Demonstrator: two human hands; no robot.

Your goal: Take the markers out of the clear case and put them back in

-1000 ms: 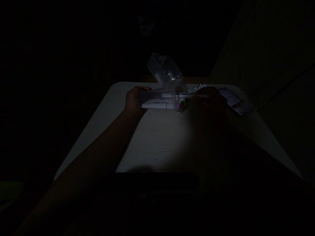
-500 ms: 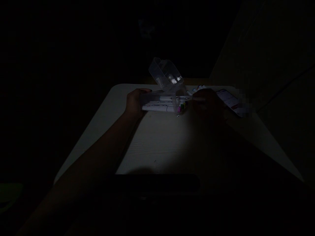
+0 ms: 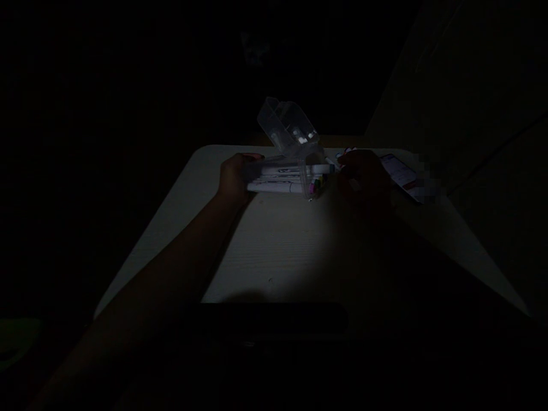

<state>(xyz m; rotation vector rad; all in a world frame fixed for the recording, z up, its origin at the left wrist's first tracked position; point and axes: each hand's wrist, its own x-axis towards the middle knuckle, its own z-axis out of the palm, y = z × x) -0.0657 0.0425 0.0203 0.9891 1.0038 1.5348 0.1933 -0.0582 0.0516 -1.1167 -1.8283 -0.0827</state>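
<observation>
A clear plastic marker case lies on its side on the white table, its mouth to the right and its lid tipped up. My left hand is closed round the case's left end. Several white markers lie inside, with purple, green and yellow ends at the mouth. Above them rests another marker, its dark end just past the rim. My right hand, in deep shadow, is just right of that end. Its fingers look apart, with nothing visible between them.
Behind my right hand, a few more markers lie near the far edge of the table. To the right lies a phone with a lit screen. A dark cable runs off to the right. The surroundings are very dark.
The upper marker has slid left, deeper into the case, and its dark end now shows. My right hand has let go of it. My left hand and the case stay almost still.
</observation>
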